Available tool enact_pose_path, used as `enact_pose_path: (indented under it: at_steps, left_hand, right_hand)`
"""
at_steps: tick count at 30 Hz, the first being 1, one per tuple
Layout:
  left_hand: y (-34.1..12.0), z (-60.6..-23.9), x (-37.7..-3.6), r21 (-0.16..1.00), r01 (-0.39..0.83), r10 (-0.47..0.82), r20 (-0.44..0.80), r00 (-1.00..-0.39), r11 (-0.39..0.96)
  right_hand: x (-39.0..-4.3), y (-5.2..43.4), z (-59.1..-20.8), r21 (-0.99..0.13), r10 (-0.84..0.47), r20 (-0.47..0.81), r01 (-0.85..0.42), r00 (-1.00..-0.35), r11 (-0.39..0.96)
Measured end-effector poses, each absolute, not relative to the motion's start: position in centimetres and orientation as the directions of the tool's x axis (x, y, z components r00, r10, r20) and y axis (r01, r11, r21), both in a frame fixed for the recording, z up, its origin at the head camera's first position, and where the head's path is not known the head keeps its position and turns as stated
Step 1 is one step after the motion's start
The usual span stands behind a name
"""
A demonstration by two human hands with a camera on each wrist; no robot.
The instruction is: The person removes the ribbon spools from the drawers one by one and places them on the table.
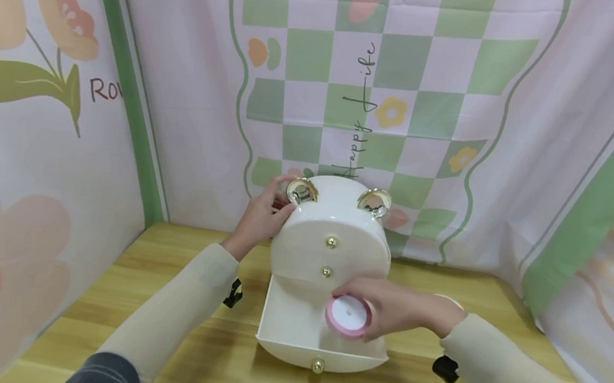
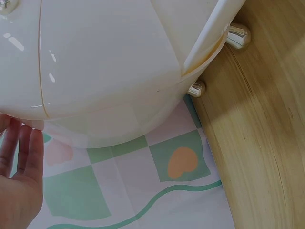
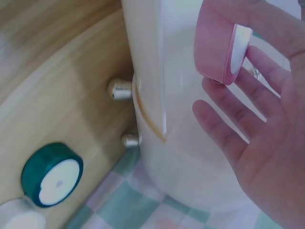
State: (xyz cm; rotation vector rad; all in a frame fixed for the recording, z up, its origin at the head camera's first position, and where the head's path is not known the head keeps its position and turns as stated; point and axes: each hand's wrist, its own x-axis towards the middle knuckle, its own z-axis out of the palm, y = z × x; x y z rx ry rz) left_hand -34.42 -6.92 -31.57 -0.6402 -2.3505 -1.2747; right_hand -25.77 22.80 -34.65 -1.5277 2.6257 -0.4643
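Note:
A glossy white storage box (image 1: pixel 298 247) with gold-rimmed ears and gold knobs stands on the table. Its bottom drawer (image 1: pixel 288 317) is pulled out toward me. My left hand (image 1: pixel 265 215) rests against the box's upper left side beside the left ear (image 1: pixel 302 191); in the left wrist view its fairly straight fingers (image 2: pixel 33 155) touch the edge of the box. With my right hand (image 1: pixel 396 307) I pinch a roll of pink ribbon (image 1: pixel 349 313) with a white core over the drawer. The right wrist view shows the other fingers (image 3: pixel 224 124) spread below the ribbon roll.
To the right of the box, a dark green ribbon roll (image 3: pixel 50 164) lies on the wooden table (image 1: pixel 163 276), with a whitish roll (image 3: pixel 21 217) beside it. Small gold feet (image 3: pixel 121 89) hold the box up. A checkered cloth (image 1: pixel 310 54) hangs close behind the box.

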Motion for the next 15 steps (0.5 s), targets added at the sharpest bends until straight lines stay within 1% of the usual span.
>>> enact_pose_path:
  at_steps: [4,8,11,15]
  left_hand:
    - [-7.1,-31.7,-34.7,0.669,0.565,0.206,0.540,-0.816,0.483]
    - [-7.0,-31.7,-34.7,0.665,0.574,0.212,0.546,-0.810,0.478]
    - [-7.0,-31.8,-34.7,0.667,0.573,0.215,0.544,-0.811,0.476]
    - [-7.0,-31.8,-34.6,0.669,0.574,0.215,0.544,-0.811,0.473]
  right_hand:
    - [-25.5,23.9,-33.9,-0.293,-0.846,0.099,-0.828,-0.524,0.479]
    - [-25.1,25.4,-33.3,-0.281,-0.839,0.112,-0.827,-0.532,0.486]
    - [-24.9,26.7,-33.1,-0.267,-0.838,0.145,-0.837,-0.526,0.479]
    - [-24.5,28.3,-33.0,-0.261,-0.824,0.176,-0.833,-0.538,0.488]
